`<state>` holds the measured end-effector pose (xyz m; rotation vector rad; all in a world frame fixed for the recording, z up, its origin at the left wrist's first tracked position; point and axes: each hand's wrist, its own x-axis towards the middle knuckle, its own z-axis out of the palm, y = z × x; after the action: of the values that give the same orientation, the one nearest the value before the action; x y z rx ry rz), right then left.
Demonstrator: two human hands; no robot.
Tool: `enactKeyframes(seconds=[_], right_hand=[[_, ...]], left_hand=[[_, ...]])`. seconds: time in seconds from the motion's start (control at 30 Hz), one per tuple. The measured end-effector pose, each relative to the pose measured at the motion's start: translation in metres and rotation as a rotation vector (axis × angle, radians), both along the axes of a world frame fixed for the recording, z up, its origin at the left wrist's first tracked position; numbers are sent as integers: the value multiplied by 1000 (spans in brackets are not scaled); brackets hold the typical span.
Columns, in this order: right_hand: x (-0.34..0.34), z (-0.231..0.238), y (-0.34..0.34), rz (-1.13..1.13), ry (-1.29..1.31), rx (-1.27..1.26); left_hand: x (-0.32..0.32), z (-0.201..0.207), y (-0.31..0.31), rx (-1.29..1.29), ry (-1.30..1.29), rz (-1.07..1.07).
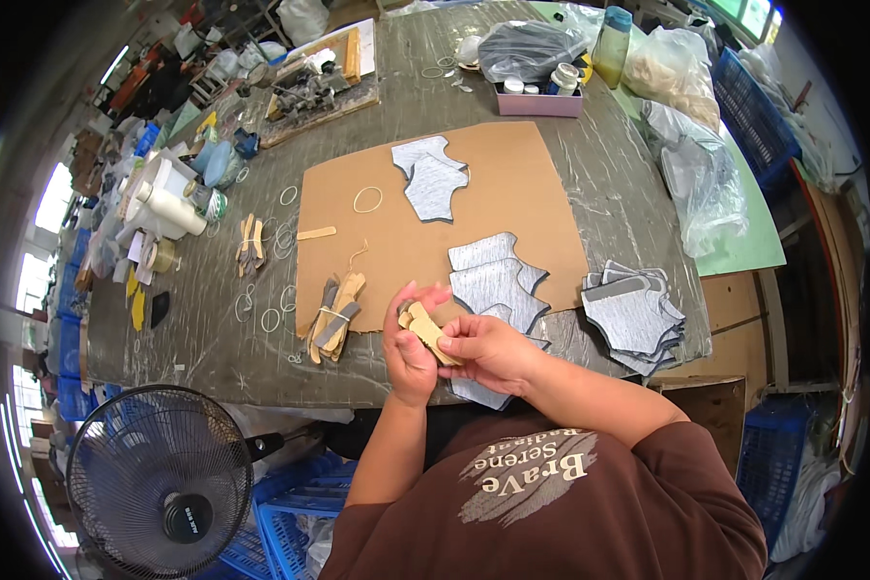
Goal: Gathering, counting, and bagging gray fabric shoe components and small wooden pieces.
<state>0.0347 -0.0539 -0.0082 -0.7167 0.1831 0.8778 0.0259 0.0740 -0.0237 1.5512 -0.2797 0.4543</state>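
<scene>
Close in front of my body, my left hand (411,360) is turned palm up, its fingers curled round a small stack of beige strips (425,326). The thumb and fingers of my right hand (488,350) pinch the same stack from the other side. What the strips are made of is hard to make out. Left of my hands lies a bundle of beige and grey flat sticks (334,317), bound with a rubber band. Overlapping grey shaped pieces with dark edges (498,280) lie just beyond my right hand, partly hidden by it.
A brown cardboard sheet (541,184) covers the table's middle. On it are two more grey pieces (430,184), a single stick (316,233) and a rubber band (367,200). Another grey stack (633,314) sits right, a smaller stick bundle (250,246) left. A fan (159,483) stands lower left.
</scene>
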Motion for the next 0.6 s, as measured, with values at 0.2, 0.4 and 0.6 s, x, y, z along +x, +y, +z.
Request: enactKeyframes(seconds=[0.2, 0.4, 0.6], right_hand=[[-2, -6, -4, 21, -10, 25], [10, 34, -28, 157, -1425, -747], [19, 32, -37, 397, -1473, -737]], left_hand=[[-1, -2, 5, -48, 56, -138], [7, -5, 36, -814, 471, -679], [-2, 8, 16, -84, 770, -1007]])
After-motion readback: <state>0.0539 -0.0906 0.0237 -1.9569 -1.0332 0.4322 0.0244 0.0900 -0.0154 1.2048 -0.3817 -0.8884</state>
